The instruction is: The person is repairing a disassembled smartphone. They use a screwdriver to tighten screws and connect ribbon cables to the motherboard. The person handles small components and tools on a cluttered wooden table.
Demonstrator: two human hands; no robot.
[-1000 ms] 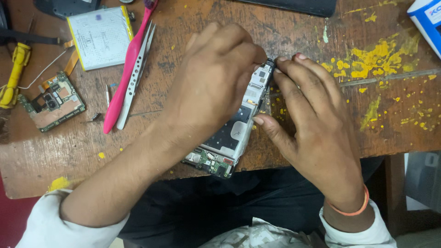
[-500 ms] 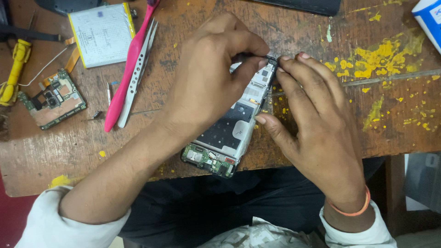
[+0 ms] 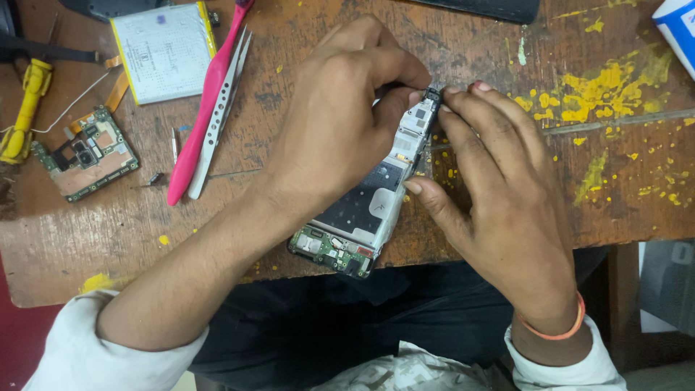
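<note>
Both hands meet over an opened smartphone body with its back cover off, showing a dark shield plate and a green circuit strip at its lower end [image 3: 362,217], which lies slanted at the centre of the frame on the worn brown wooden counter splashed with yellow paint [image 3: 507,87]. The left hand [image 3: 333,123] covers the phone's left flank, its fingers curled together and pinching at the phone's upper end. The right hand [image 3: 507,195] clamps the phone from the right: thumb pressed on the side edge, fingertips [image 3: 455,94] touching the top corner.

At the upper left of the frame lie a flat white rectangular battery with yellow edging [image 3: 165,49], a pink plastic pry tool [image 3: 206,108] and silver metal tweezers [image 3: 221,108] just beside it. At the left edge sit a green circuit board with camera modules [image 3: 87,153] and a yellow-handled tool [image 3: 25,108]. An orange band [image 3: 557,329] circles the right wrist.
</note>
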